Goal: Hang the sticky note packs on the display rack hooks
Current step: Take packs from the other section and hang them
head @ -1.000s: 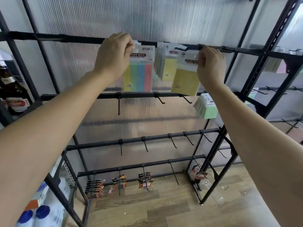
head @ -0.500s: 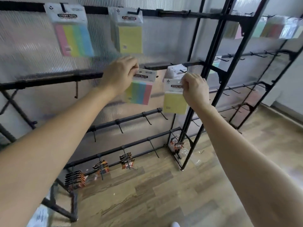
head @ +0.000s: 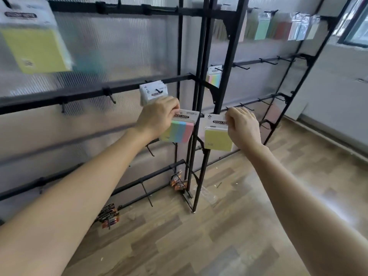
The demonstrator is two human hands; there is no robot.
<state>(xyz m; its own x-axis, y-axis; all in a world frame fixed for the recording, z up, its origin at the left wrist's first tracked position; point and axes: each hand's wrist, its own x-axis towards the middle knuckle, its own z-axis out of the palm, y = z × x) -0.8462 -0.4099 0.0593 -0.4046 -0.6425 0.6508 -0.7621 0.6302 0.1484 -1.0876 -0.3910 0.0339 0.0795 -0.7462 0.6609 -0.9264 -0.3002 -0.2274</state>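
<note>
Wood-plank flooring (head: 239, 226) runs under a black metal display rack (head: 201, 56) backed by a ribbed translucent panel (head: 119, 46), with a window (head: 358, 26) at the far upper right. Both arms reach forward at the height between the rack's middle and lower rails. The left hand (head: 157, 116) pinches the white header card of a striped multicolour sticky note pack (head: 179, 130), fingers curled over the card's left top corner. The right hand (head: 243, 126) pinches the header of a yellow sticky note pack (head: 218, 139) at its right top corner. The 2 packs hang side by side in front of the rack's central uprights, near each other but apart, and neither is on a hook. Just above the left hand, a stack of packs (head: 151, 92) sits on a middle-rail hook. A blurred yellow pack (head: 33, 48) hangs at top left, 1 pastel striped pack (head: 214, 77) hangs in the right bay, and a row of packs (head: 278, 26) lines the top right rail. Small orange and black carded items (head: 178, 180) hang on the lowest hooks
</note>
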